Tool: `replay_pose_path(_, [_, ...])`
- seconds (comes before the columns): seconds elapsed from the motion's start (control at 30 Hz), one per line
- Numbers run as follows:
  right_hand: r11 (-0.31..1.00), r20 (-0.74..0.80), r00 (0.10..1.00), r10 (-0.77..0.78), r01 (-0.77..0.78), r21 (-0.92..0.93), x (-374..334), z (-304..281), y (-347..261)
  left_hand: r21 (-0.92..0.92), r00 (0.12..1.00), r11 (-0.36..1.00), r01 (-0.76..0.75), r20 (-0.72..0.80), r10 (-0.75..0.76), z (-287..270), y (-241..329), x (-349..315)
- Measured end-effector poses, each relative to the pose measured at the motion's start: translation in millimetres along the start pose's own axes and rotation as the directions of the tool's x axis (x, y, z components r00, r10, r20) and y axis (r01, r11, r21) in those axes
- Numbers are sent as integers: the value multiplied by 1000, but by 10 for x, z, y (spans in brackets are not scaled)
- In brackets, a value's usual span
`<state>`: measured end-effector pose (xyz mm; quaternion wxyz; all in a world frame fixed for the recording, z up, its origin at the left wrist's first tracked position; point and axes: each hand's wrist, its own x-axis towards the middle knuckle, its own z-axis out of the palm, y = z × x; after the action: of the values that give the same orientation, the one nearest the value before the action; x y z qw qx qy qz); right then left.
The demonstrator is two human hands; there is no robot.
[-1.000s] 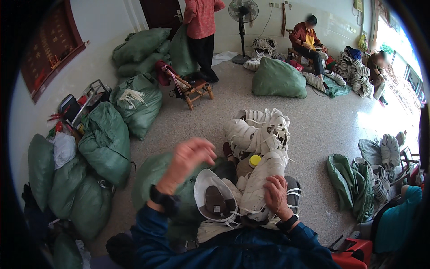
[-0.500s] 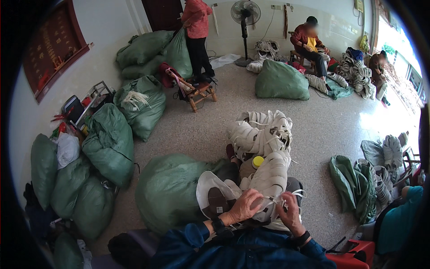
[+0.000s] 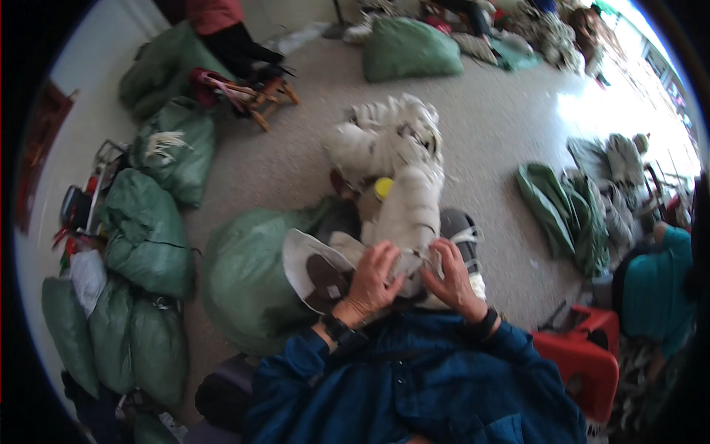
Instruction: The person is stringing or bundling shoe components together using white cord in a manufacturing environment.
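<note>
A long row of nested white shoe uppers (image 3: pixel 408 209) lies across my lap and points away from me. At its near end, my left hand (image 3: pixel 376 277) and my right hand (image 3: pixel 452 277) face each other, fingers closed on a thin white shoelace (image 3: pixel 409 252); the fingertips are slightly blurred. Beside my left wrist rests a separate white upper (image 3: pixel 297 260) with a dark brown insole. Further white uppers (image 3: pixel 370 148) are heaped beyond the row. A yellow round lid (image 3: pixel 383 188) shows just left of the row.
A bulging green sack (image 3: pixel 248 274) stands at my left, with several more sacks (image 3: pixel 148 233) along the wall. A red plastic stool (image 3: pixel 584 355) is at my right, near a person in a teal top (image 3: pixel 654 288). A wooden stool (image 3: pixel 259 103) stands farther off.
My view has tilted down and shifted right, so the scene sits higher and further left. My hands stay at the near end of the row, with the right hand's fingers lowered toward the lace.
</note>
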<state>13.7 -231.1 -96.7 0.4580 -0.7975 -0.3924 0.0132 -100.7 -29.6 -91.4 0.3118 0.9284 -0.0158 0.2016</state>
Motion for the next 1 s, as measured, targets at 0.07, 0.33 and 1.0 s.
replay_pose_path(0.07, [1000, 40, 999, -10, 11, -7, 32, -52, -22, 6, 1000, 1000, 6, -13, -6, -34, -8, 20])
replay_pose_path(0.33, [996, 13, 999, 45, -46, 75, -24, -152, 47, -127, 996, 989, 81, 59, -74, -145, 3, -14])
replay_pose_path(1.0, [989, 18, 996, 87, -89, 118, 172, -224, -93, -91, 980, 995, -30, 193, 47, -219, -74, 659])
